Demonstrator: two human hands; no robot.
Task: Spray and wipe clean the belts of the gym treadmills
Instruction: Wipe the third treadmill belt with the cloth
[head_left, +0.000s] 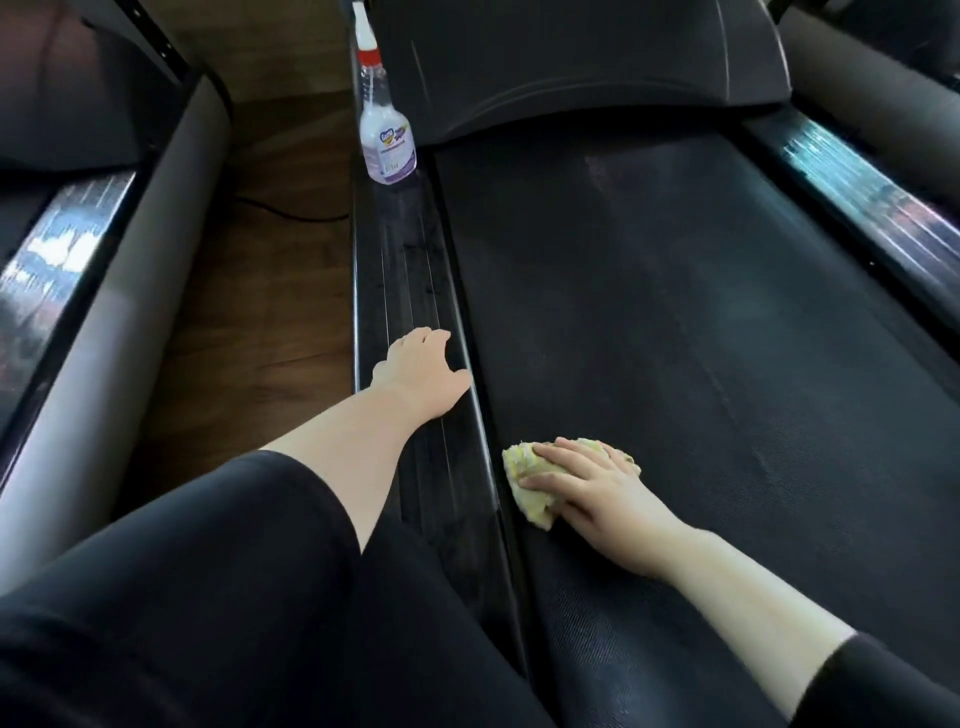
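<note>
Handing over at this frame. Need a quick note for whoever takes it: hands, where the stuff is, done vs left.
Left hand: open, resting on the left side rail, holding nothing.
Right hand: fingers flat, pressing the yellow cloth onto the belt near its left edge.
Spray bottle: upright on the same rail, farther ahead beside the motor cover, untouched.
Done: wiping is under way on this belt; how much is covered cannot be told.
Left: finish this belt, then the other machines, such as the neighbouring treadmill on the left.
</note>
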